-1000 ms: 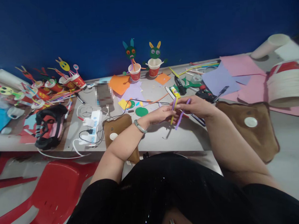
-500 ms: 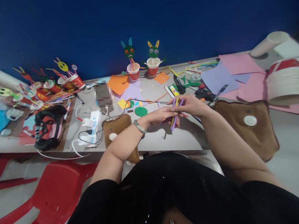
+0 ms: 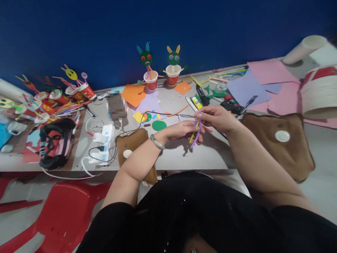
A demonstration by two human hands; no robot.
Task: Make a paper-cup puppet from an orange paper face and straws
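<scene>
Over the middle of the table my two hands work close together on a small bundle of purple and yellow pipe cleaners [image 3: 196, 139]. My left hand [image 3: 185, 129] wears a bangle at the wrist and grips the bundle around its middle. At the upper end, my right hand [image 3: 211, 117] pinches the pipe cleaners between thumb and fingers. The strands' lower ends stick out below the left fingers, slightly curved. A green paper oval [image 3: 159, 125] lies left of the hands, beside small coloured paper scraps [image 3: 139, 117]. Just beyond my right hand is a yellow glue stick [image 3: 196, 102].
Two cup puppets with green heads stand at the back, one in a red cup [image 3: 150, 81]. More cup puppets [image 3: 86, 91], a black headset [image 3: 54, 145] and a power strip [image 3: 107, 143] are leftward. To the right lie pink paper [image 3: 286, 96], stacked cups [image 3: 322, 97] and a brown cushion [image 3: 277, 152].
My right hand has shifted its hold to a pinch at the top of the pipe cleaners, which now look more bent. My left hand stays around them.
</scene>
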